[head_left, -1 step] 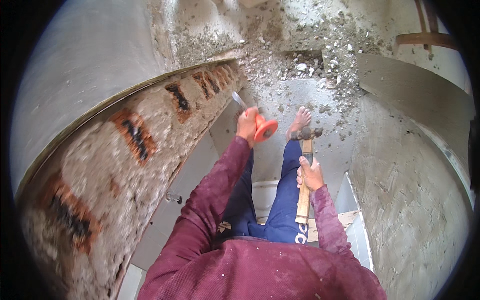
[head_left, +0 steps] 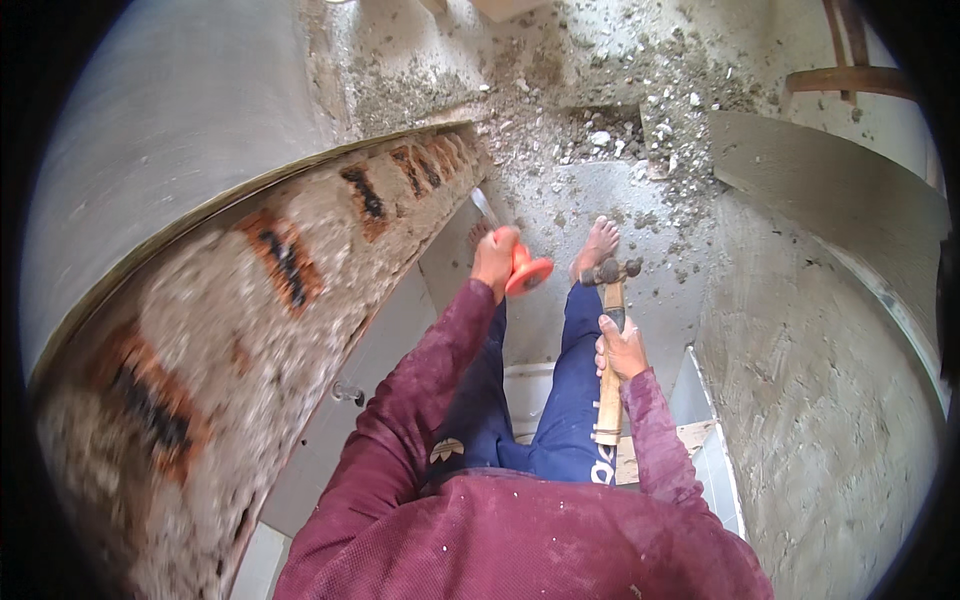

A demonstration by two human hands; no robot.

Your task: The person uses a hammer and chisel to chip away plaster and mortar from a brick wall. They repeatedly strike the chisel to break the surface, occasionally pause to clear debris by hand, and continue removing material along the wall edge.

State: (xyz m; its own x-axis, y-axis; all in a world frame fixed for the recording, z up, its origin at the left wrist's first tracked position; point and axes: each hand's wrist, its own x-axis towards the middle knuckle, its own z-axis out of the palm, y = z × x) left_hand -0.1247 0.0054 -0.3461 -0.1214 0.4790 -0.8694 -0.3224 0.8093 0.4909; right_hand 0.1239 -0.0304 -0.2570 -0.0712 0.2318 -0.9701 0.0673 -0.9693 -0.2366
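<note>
My left hand [head_left: 491,262] is closed around a chisel [head_left: 484,206] with an orange, flared hand guard [head_left: 529,274]. Its pale metal blade points away from me, beside the broken edge of the wall on the left; whether the tip touches anything is unclear. In my right hand [head_left: 622,350] is a hammer [head_left: 609,404], gripped partway up its wooden handle, dark head [head_left: 612,271] toward the far side. The hammer head hangs apart from the chisel, in front of my bare right foot [head_left: 598,243].
A rough wall top [head_left: 215,365] with exposed, blackened bricks [head_left: 283,262] runs along my left. Rubble [head_left: 600,138] and plaster crumbs litter the floor ahead. At right stands a plastered wall [head_left: 800,400]; a small metal fitting [head_left: 347,393] sticks out of the left tiled face.
My left hand and the chisel have shifted slightly toward me. The hammer is nearly where it was, and the whole view has moved a little.
</note>
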